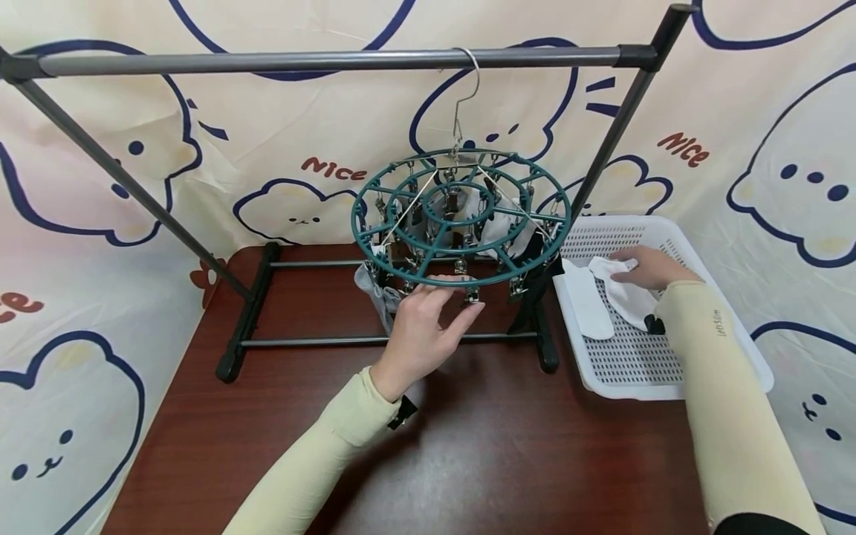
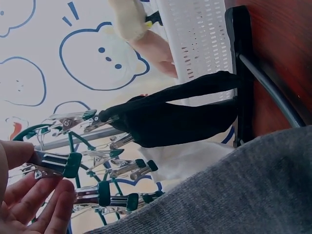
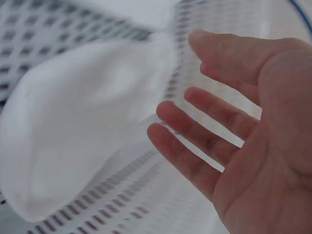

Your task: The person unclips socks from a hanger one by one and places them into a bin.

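Note:
My left hand (image 1: 421, 334) is at the front rim of a round green clip hanger (image 1: 441, 245). In the left wrist view its thumb and fingers pinch a metal clip (image 2: 54, 163) with a green tip; nothing hangs from that clip. Over the white basket (image 1: 669, 383), my right hand (image 1: 645, 267) overlaps a crumpled white sock (image 1: 625, 297). The right wrist view has that hand's fingers (image 3: 190, 161) loosely spread, beside the white sock (image 3: 83, 117). Another white sock (image 1: 588, 308) lies flat along the basket's left side.
The hanger hooks onto the bar (image 1: 321, 62) of a grey rack standing on a brown table (image 1: 501, 453). A grey cloth (image 1: 380, 293) hangs at the hanger's left, and black socks (image 2: 180, 117) and white cloth (image 2: 180, 158) hang from other clips. A patterned curtain stands behind.

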Tool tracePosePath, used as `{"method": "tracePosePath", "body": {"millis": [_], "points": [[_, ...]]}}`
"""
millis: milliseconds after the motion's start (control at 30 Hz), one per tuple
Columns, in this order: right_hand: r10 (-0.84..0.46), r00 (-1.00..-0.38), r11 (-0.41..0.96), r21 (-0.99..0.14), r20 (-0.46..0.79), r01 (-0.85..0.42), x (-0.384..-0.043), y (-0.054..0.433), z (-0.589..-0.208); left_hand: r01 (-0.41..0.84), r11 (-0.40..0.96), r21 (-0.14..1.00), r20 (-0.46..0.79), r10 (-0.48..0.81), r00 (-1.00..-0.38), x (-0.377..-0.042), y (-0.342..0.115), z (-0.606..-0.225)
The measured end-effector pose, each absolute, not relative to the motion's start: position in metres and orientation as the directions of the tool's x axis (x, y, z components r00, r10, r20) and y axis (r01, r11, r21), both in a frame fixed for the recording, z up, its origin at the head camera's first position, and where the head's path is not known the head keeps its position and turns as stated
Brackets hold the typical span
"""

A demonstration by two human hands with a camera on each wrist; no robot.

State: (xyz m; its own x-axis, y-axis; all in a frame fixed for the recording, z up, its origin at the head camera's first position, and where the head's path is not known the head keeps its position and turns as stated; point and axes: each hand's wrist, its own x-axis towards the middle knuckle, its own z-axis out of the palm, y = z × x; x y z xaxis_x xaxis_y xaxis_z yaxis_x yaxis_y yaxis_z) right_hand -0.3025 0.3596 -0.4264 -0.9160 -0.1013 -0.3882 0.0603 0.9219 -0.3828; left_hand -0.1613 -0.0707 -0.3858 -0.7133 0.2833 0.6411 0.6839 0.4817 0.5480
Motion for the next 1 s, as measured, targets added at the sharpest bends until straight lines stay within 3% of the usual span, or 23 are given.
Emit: {"method": "tracePosePath", "body": {"millis": [300,600,700,900,1000], "points": [[-0.242,-0.931,0.896,-0.43,-0.274,-0.106,-0.284,0.34,-0.391,0.707,0.493,0.507,0.65,0.32,-0.689,-0.157,-0.076,-0.386],[-0.337,-0.928,0.858,-0.458,-0.157,-0.234,-0.255,0.31,-0.371,0.739,0.569,0.36,0.723,0.33,-0.607,-0.145,-0.089,-0.381],[-0.355,-0.925,0.843,-0.474,-0.136,-0.254,-0.247,0.301,-0.366,0.776,0.536,0.334,0.793,0.285,-0.538,-0.143,-0.095,-0.379],[-0.398,-0.912,0.801,-0.522,-0.102,-0.291,-0.233,0.287,-0.36,0.845,0.502,0.186,0.945,0.146,-0.294,-0.151,-0.113,-0.371],[-0.417,-0.905,0.782,-0.54,-0.083,-0.311,-0.228,0.283,-0.359,0.821,0.544,0.173,0.95,0.126,-0.285,-0.158,-0.125,-0.365]]}}
